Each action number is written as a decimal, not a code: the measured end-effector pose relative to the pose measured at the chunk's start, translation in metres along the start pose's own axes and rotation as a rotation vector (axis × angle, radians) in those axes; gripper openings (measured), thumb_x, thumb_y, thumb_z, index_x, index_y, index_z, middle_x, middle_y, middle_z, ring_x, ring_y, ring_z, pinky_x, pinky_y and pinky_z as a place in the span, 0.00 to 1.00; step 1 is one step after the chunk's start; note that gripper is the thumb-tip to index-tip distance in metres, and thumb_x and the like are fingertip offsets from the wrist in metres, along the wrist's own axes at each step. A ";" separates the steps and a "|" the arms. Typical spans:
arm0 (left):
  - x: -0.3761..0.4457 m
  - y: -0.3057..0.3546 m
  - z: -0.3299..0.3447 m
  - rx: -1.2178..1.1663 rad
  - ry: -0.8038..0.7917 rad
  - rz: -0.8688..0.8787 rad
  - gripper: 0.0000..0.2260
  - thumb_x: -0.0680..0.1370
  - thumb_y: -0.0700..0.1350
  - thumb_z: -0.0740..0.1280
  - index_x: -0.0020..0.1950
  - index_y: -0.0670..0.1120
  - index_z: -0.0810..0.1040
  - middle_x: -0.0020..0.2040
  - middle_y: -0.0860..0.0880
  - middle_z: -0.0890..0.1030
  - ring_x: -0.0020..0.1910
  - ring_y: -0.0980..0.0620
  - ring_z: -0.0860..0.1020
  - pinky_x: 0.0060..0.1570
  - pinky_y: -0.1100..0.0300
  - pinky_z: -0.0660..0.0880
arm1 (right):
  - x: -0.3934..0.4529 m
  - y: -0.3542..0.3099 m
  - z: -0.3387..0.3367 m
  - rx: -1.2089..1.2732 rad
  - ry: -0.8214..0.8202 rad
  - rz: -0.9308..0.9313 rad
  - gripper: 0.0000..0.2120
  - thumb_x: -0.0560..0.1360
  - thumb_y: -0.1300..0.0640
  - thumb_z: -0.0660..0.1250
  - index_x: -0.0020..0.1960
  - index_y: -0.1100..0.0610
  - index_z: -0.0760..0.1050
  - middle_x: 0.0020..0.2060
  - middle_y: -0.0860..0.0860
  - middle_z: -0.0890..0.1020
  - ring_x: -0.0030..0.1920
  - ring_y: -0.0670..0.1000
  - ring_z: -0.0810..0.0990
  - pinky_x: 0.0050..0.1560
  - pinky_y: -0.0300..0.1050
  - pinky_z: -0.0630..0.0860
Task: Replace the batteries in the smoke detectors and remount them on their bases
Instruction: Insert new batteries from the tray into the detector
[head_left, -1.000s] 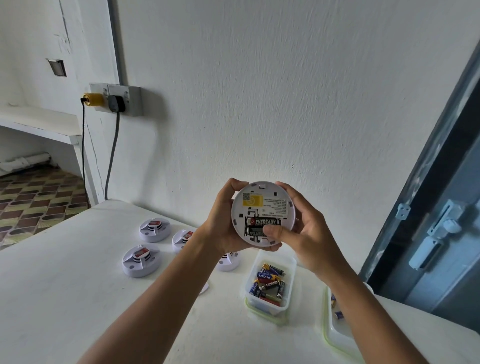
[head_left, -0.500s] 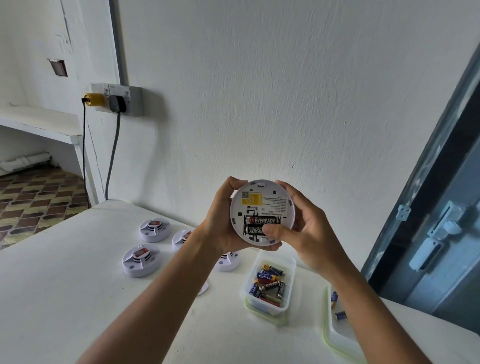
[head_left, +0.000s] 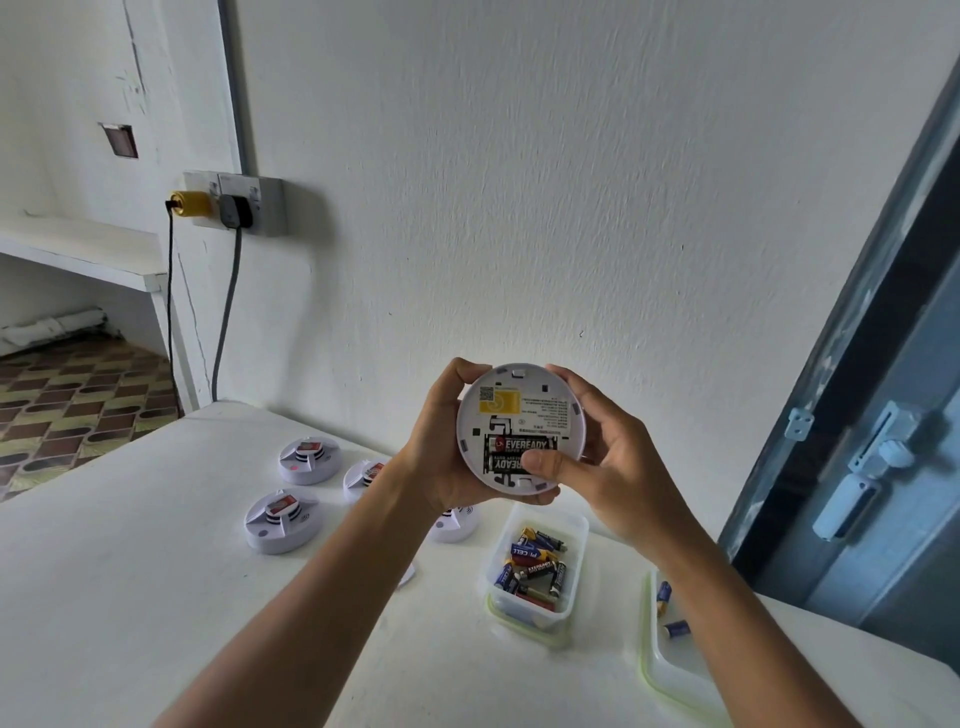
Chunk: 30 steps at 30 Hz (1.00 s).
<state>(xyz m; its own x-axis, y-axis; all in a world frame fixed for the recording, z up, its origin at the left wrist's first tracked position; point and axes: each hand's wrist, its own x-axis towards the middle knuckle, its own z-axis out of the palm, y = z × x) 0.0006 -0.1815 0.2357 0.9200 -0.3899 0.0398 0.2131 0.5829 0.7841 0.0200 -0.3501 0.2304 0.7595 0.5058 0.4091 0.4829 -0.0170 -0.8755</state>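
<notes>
- Smoke detector (head_left: 521, 410) is held up before the wall, back facing the camera, with two Eveready batteries (head_left: 519, 446) in its bay.
- Left hand (head_left: 441, 457) grips its left rim.
- Right hand (head_left: 613, 462) curls round the right rim, thumb (head_left: 545, 461) pressing the lower battery.
- More detectors (head_left: 283, 517) and a tub of batteries (head_left: 535, 566) sit on the white table (head_left: 130, 597) below.

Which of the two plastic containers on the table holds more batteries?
The clear tub directly below the held detector: it holds a heap of batteries, while the container at the right edge shows only two.
</notes>
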 end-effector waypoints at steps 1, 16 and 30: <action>0.000 -0.001 0.001 0.003 0.000 0.002 0.25 0.69 0.59 0.53 0.44 0.47 0.85 0.44 0.43 0.82 0.39 0.46 0.80 0.40 0.53 0.79 | -0.001 0.000 -0.002 0.031 -0.007 0.009 0.31 0.71 0.62 0.73 0.68 0.44 0.68 0.56 0.48 0.81 0.56 0.47 0.81 0.53 0.45 0.81; -0.003 -0.023 0.014 -0.009 0.037 -0.024 0.25 0.70 0.59 0.53 0.48 0.46 0.84 0.46 0.42 0.81 0.42 0.45 0.79 0.43 0.51 0.77 | -0.019 0.008 -0.020 0.166 -0.092 0.060 0.34 0.70 0.70 0.71 0.70 0.45 0.68 0.55 0.52 0.82 0.57 0.51 0.81 0.51 0.44 0.80; -0.002 -0.045 0.050 0.016 0.096 0.012 0.25 0.69 0.58 0.53 0.45 0.46 0.86 0.45 0.43 0.83 0.41 0.47 0.81 0.43 0.52 0.79 | -0.044 -0.001 -0.037 0.200 -0.073 0.022 0.30 0.65 0.60 0.75 0.65 0.47 0.71 0.55 0.50 0.81 0.57 0.50 0.80 0.50 0.50 0.82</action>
<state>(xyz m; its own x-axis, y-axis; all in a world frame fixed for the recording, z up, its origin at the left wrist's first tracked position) -0.0274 -0.2424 0.2309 0.9498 -0.3126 -0.0093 0.1971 0.5754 0.7938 0.0025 -0.4045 0.2229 0.7317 0.5686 0.3759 0.3649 0.1390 -0.9206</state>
